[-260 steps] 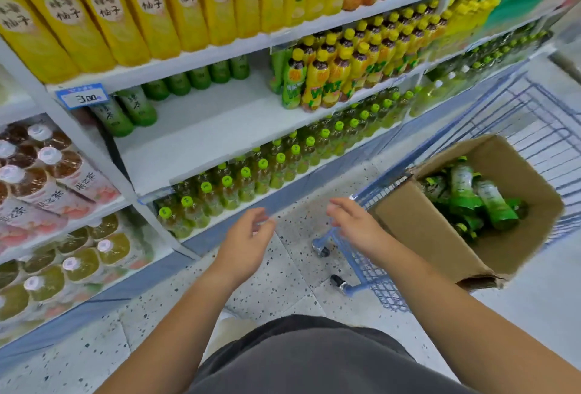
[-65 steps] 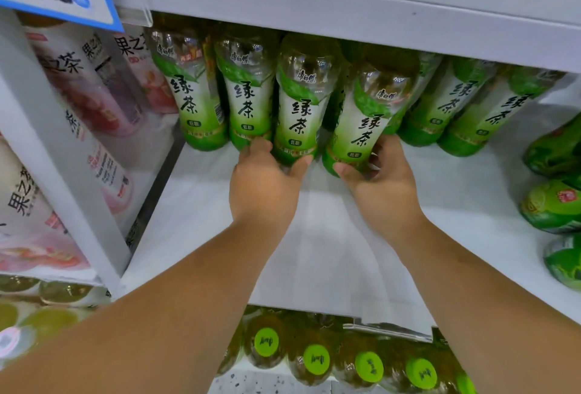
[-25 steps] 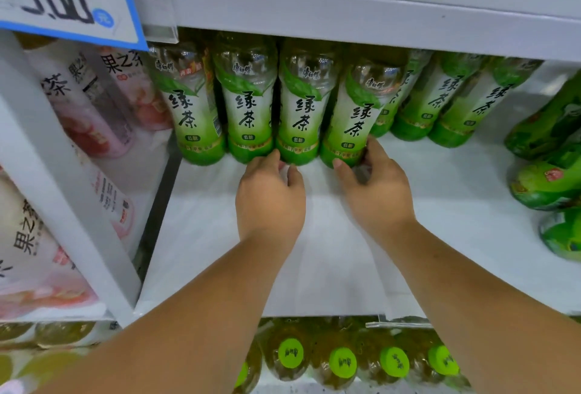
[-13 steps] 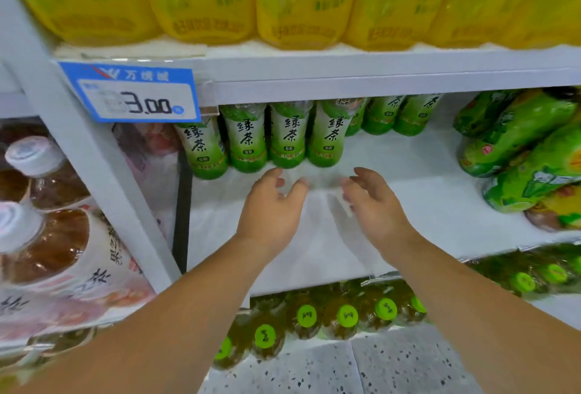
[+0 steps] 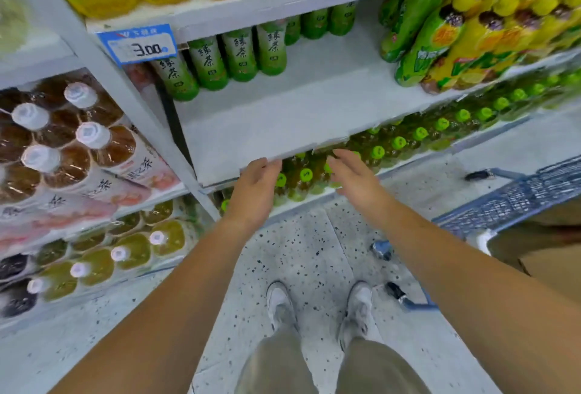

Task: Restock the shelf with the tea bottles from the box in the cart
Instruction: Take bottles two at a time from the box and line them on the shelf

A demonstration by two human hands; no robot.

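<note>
Hands empty at the shelf's near edge

Both bare forearms stretch forward, side by side. The left hand is held palm down with fingers straight and together, its fingertips at the near lip of the white shelf board; whether they touch it cannot be told. The right hand hovers just to the right, fingers loosely extended and slightly spread, in front of the green-capped bottles on the tier below. Both hands are released and hold nothing.

The green-labelled plastic tea bottles stand upright in a row at the far left of that shelf, beneath a blue-and-white price tag. The blue wire cart stands at the right, with a corner of the brown cardboard box showing at the frame edge; its contents are out of view.
</note>
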